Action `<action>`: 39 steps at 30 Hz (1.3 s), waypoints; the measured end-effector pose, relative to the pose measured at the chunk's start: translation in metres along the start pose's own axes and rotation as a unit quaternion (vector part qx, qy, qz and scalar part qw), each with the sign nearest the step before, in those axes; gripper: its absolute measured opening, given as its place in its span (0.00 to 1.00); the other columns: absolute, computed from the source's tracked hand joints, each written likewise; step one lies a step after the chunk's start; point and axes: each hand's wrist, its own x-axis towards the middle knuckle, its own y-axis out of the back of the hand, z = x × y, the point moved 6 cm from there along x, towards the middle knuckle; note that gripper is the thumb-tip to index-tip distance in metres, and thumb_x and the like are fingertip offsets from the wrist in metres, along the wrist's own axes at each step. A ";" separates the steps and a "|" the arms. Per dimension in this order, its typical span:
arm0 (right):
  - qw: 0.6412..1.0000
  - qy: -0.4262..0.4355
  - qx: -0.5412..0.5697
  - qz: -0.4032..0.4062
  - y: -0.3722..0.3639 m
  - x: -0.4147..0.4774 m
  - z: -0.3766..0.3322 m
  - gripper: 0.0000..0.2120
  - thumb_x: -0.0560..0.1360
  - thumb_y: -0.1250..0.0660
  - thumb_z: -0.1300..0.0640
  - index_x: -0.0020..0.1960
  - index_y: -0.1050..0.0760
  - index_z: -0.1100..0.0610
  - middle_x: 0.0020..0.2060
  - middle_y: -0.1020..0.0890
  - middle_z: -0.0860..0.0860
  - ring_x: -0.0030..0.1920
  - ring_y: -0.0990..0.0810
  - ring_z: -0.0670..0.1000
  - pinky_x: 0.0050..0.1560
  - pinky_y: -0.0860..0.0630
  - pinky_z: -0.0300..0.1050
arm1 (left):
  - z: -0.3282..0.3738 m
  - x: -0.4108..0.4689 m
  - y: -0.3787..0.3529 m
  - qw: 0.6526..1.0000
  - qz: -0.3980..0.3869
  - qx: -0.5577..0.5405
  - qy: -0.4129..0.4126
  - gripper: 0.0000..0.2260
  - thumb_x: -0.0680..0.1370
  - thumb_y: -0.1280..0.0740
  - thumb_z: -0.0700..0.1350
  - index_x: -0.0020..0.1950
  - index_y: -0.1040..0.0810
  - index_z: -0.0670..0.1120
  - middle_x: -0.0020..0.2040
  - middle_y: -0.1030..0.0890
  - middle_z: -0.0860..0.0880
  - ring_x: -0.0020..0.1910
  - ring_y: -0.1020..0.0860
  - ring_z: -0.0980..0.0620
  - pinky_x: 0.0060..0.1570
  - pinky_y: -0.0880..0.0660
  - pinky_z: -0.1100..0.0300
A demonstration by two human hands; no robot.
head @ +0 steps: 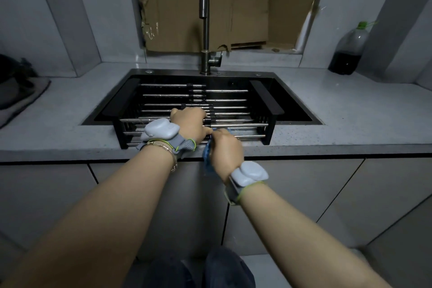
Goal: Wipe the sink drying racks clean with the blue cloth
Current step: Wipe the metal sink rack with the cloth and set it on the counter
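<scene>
Steel rods run crosswise on the near drying rack (245, 131), a black-framed unit sitting partly on the counter edge and partly over the sink (294, 114). A second rack (168, 94) of the same build lies just beyond the hands, lower inside the basin.

Head view, the only one supplied. The left hand (190, 124) is closed over the rods at the middle of the near rack, fingers curled down around them; judged purpose, to steady the rack while the other hand works. The right hand (225, 148), just beside and nearer the body, is clenched on the blue cloth (207, 156). Its fingertips press toward a rod where a sliver of blue shows, and the loose end of the cloth hangs below the hand over the counter edge. Both hands touch or nearly touch at the thumbs.

Containers: no dishes are visible in the sink apart from the two racks. Well to the right of the hands, a plastic bottle (348, 51) on the counter holds dark liquid, roughly a third full.
</scene>
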 end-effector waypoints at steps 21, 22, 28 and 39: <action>0.990 -0.039 -0.137 -0.001 0.030 -0.003 0.061 0.12 0.74 0.40 0.62 0.56 0.25 0.57 0.55 0.22 0.54 0.52 0.22 0.60 0.41 0.32 0.46 | 0.000 0.004 -0.004 1.000 -0.015 0.004 -0.003 0.15 0.77 0.35 0.55 0.55 0.23 0.45 0.55 0.20 0.46 0.58 0.25 0.44 0.58 0.38 0.52; 0.993 -0.031 -0.113 -0.005 0.025 -0.002 0.048 0.12 0.74 0.40 0.61 0.56 0.24 0.56 0.55 0.21 0.54 0.53 0.22 0.60 0.43 0.30 0.47 | -0.001 0.004 -0.004 1.000 -0.015 0.006 -0.003 0.15 0.77 0.35 0.55 0.55 0.23 0.46 0.55 0.20 0.46 0.58 0.25 0.43 0.58 0.38 0.53; 0.998 -0.043 0.042 0.000 0.003 -0.001 -0.003 0.13 0.76 0.42 0.62 0.57 0.23 0.57 0.54 0.20 0.57 0.53 0.24 0.60 0.42 0.34 0.47 | -0.003 0.003 -0.005 1.000 -0.015 0.010 0.004 0.15 0.77 0.35 0.55 0.55 0.22 0.45 0.56 0.21 0.46 0.60 0.26 0.44 0.57 0.38 0.54; 0.993 -0.013 -0.117 0.005 0.048 -0.008 0.081 0.17 0.74 0.40 0.63 0.61 0.24 0.53 0.59 0.21 0.54 0.56 0.23 0.59 0.46 0.29 0.45 | 0.002 -0.006 0.000 0.999 -0.018 0.028 -0.011 0.16 0.79 0.38 0.56 0.59 0.25 0.46 0.57 0.21 0.46 0.60 0.26 0.44 0.61 0.40 0.53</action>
